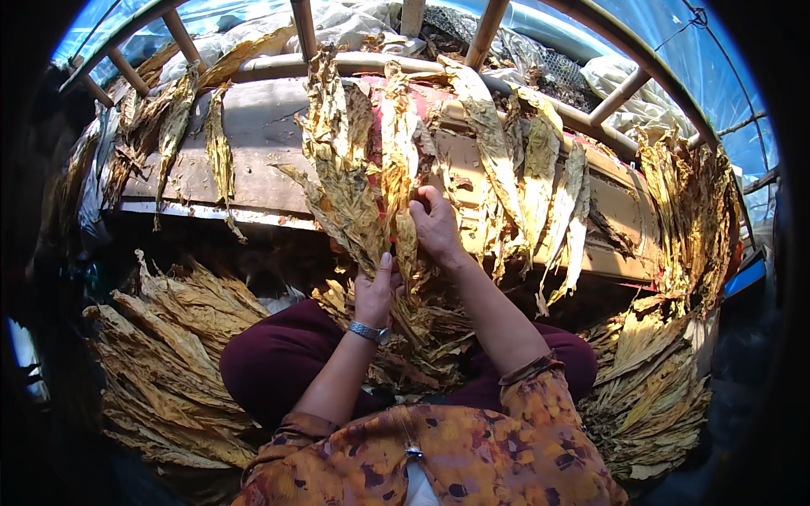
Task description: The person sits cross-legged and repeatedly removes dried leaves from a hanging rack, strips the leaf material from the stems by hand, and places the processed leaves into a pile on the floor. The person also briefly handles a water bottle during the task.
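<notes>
A bunch of dried tobacco-like leaves (345, 190) fans upward from my left hand (374, 294), which grips its narrow lower end and wears a metal-band watch on the wrist. My right hand (436, 224) is raised beside a long yellow-brown leaf (398, 145), thumb and forefinger near its edge; whether they pinch it I cannot tell. More leaves (538, 171) drape over the board to the right of my right hand. Loose dried leaves (421, 354) lie between my crossed legs, below both hands.
A large leaf pile (171, 373) lies at my left, another (652, 392) at my right. In front stands a long wooden board (259, 145) with a bamboo railing (481, 31) behind it. Leaves hang in a thick cluster (686, 209) at the right. Blue plastic sheeting (715, 82) surrounds the railing.
</notes>
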